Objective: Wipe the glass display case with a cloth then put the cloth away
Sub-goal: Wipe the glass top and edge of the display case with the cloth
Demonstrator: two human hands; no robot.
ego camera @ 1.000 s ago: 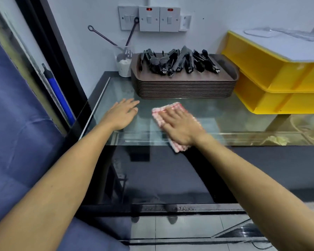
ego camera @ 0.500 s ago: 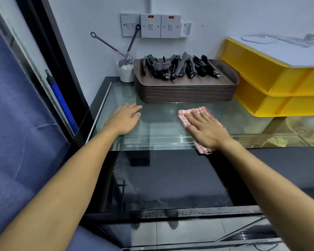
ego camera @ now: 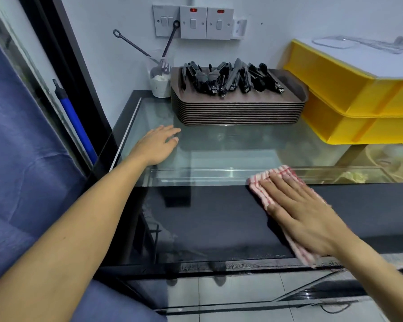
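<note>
Right hand: the right hand [ego camera: 305,212] lies flat with straight fingers, pressing the cloth [ego camera: 269,182] against the front pane of the glass display case [ego camera: 219,219], just below its top edge.
Left hand: the left hand [ego camera: 157,145] rests spread on the case's top glass, near the stack of trays [ego camera: 239,110], holding nothing.
Stage: wiping is under way, by my reckoning somewhere in the middle.
Done: I cannot tell which glass is already clean.
Left: finish the front pane, then put the cloth away; no storage place is evident.
</note>
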